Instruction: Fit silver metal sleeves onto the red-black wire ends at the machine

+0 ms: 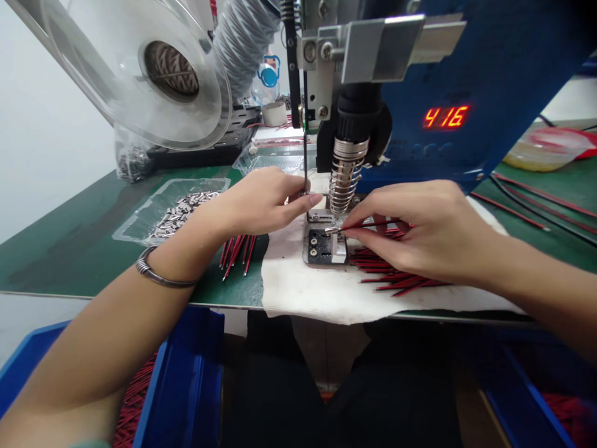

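Note:
My right hand (415, 227) pinches a red-and-black wire (389, 224) between thumb and fingertips. At the wire's end, a small silver metal part (332, 230) lies over the black fixture block (321, 246), under the spring-wrapped tip (347, 177) of the soldering machine. To the left of that tip is my left hand (275, 199), fingers curled and thumb stretched toward the machine's thin vertical rod (305, 149). Whatever its fingers hold, if anything, is hidden. Beneath my right hand, a bundle of red-and-black wires (387, 267) rests on a white cloth (303, 289).
A clear tray of small metal parts (180, 214) sits left, near more wires (237, 252). The machine's blue housing (420, 149) displays 416. A clear funnel-shaped hood (125, 68) hangs upper left. Blue bins (186, 373) stand below the table edge.

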The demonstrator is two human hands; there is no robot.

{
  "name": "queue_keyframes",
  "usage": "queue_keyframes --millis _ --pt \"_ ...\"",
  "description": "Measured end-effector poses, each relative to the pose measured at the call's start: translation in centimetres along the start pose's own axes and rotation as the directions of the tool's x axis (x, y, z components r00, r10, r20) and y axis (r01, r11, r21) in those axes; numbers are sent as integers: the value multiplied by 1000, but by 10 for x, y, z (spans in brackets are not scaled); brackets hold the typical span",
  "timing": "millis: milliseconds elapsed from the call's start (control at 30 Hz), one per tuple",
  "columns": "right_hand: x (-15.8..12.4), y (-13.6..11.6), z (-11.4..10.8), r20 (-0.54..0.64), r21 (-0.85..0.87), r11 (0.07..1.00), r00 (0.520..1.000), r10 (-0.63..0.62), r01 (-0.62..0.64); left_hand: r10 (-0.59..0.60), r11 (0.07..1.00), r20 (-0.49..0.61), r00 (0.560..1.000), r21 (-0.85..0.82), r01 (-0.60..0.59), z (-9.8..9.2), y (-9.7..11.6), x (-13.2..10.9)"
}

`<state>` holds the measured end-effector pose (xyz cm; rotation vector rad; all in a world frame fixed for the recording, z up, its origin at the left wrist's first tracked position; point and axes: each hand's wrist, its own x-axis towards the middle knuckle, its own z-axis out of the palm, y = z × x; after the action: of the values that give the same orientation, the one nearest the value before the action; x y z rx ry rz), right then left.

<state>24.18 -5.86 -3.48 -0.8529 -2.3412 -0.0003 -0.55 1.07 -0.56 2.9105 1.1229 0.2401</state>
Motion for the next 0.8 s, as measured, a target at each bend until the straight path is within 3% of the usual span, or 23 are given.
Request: queue_keyframes --millis 367,800 --pt "-1 0 1 17 22 1000 1000 18 -19 4 1000 -1 1000 -5 -4 0 0 0" --pt "1 1 0 7 32 998 999 -45 44 4 1000 -11 1000 8 -4 0 -1 0"
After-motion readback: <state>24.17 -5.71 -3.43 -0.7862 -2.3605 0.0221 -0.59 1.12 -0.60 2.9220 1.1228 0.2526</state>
